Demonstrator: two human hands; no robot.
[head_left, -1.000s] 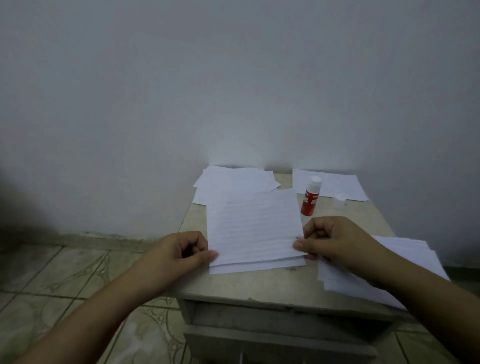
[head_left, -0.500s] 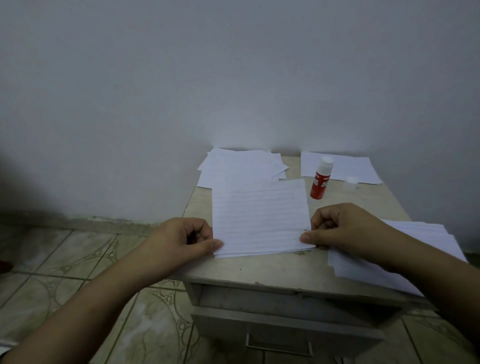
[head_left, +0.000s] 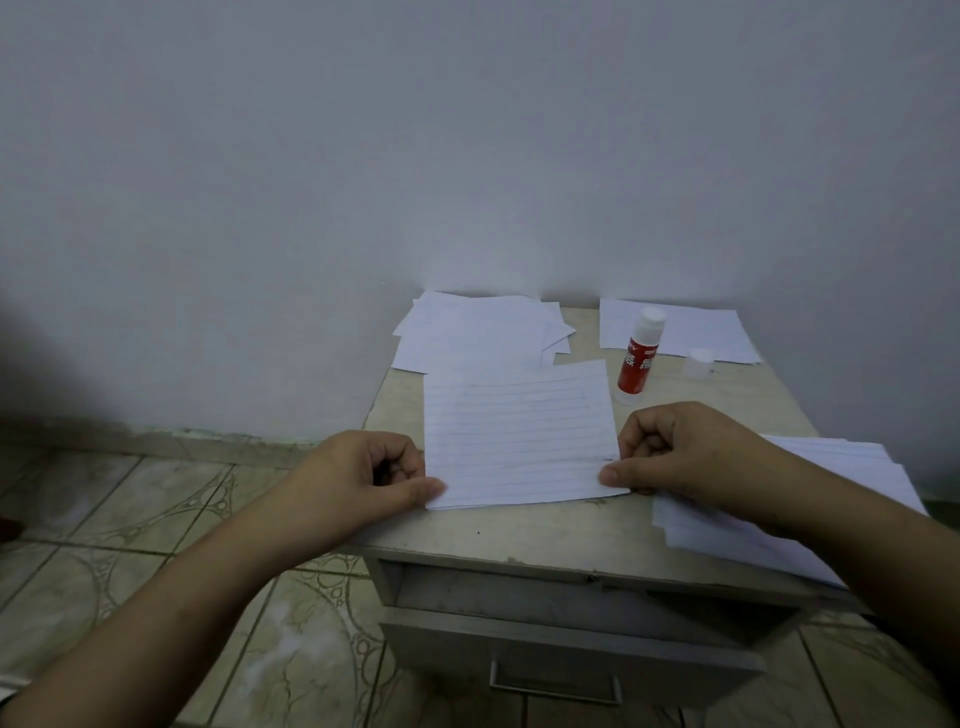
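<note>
Holding now: my left hand (head_left: 363, 478) pinches the near-left corner of the lined sheet (head_left: 519, 441), thumb on top and fingers curled. My right hand (head_left: 680, 457) pinches the near-right corner the same way.
Sheet's place: flat on the table (head_left: 545, 535), spanning the gap between my hands, with a second edge just showing under its near side.
Step, as I judge it: squaring two sheets onto each other.
Doing it well: I'd keep both thumbs down, check that the near edges match, then smooth away from me without letting the corners slip.
Mind: the glue stick (head_left: 636, 364) stands just beyond my right hand, near the sheet's far corner.
Changed from a second ago: the under sheet stuck out well past the near edge, and now it lies almost flush. Both pinches are unchanged.
</note>
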